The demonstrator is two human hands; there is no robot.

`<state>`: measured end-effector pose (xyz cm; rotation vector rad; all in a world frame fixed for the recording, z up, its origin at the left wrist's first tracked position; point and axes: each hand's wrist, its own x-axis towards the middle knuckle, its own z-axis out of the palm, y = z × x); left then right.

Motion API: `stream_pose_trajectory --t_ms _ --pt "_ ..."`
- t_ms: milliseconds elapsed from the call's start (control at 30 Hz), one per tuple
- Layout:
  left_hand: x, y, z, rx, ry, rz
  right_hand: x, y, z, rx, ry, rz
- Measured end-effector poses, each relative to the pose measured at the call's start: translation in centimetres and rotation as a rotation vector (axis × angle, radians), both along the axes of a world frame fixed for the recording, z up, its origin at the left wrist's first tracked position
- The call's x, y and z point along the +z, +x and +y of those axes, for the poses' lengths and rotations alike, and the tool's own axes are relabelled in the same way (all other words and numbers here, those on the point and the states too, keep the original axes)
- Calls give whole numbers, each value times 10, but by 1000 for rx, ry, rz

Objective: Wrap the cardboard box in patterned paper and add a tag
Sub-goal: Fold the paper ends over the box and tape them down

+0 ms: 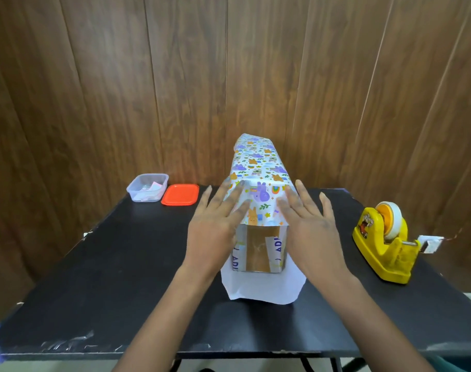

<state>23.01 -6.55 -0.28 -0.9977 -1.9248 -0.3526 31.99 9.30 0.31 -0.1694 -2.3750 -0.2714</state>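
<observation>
A long cardboard box (259,251) lies on the black table (100,277), its near end bare with brown tape and blue lettering. Patterned paper (258,167) with cartoon animals covers its top and sides, and a flap is folded down over the upper part of the near end. White paper underside (261,288) sticks out on the table in front of the box. My left hand (215,224) lies flat with straight fingers on the flap's left corner. My right hand (307,224) presses flat on the right corner.
A yellow tape dispenser (384,245) with a white roll stands at the right, a tape end sticking out. At the back left sit a clear plastic container (147,187) with small paper pieces inside and its orange lid (180,194). A wooden wall rises behind the table.
</observation>
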Motion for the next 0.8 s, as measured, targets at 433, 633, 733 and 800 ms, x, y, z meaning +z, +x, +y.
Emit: stream_pose_trajectory --t_ms 433,633,733,800 --pt "2 -15 8 71 -137 132 34 -20 -2 67 -154 201" --pt "52 -31 35 155 -184 69 64 -62 23 131 -290 -160" --pt "66 -38 34 145 -226 -19 74 -62 32 204 -474 -263" --pt "71 -53 27 48 -217 -188 77 -57 38 232 -552 -317"
